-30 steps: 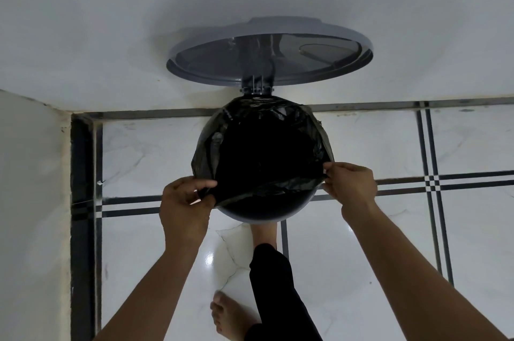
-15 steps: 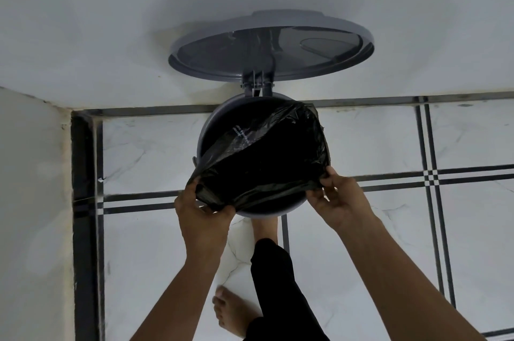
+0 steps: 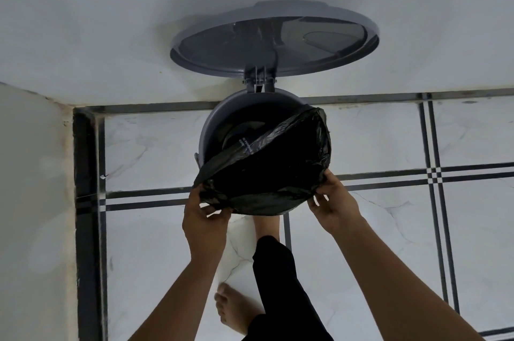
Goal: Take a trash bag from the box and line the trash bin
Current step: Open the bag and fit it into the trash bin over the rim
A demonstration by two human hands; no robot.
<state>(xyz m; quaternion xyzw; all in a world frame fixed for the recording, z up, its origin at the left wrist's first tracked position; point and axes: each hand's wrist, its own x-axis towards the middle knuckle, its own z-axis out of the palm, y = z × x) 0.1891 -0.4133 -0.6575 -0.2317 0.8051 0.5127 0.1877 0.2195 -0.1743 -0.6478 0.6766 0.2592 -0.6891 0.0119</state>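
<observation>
Head view, we're looking straight down at grey trash bin (image 3: 219,115), lid (image 3: 274,37) flipped up against wall. Black trash bag (image 3: 275,171) draped over near and right rim, far-left rim bare. Our left hand (image 3: 204,215) pinches bag edge, right hand (image 3: 335,201) grips other side. Bare foot (image 3: 233,310) on tile floor (image 3: 361,132).

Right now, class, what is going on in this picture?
A person is lining a grey trash bin with a black trash bag. The left hand and the right hand each pinch the bag's edge at the near side of the rim. The bag covers the near and right parts of the opening, while the far left part is bare. The lid stands open against the wall, and a bare foot rests at the bin's base.
</observation>
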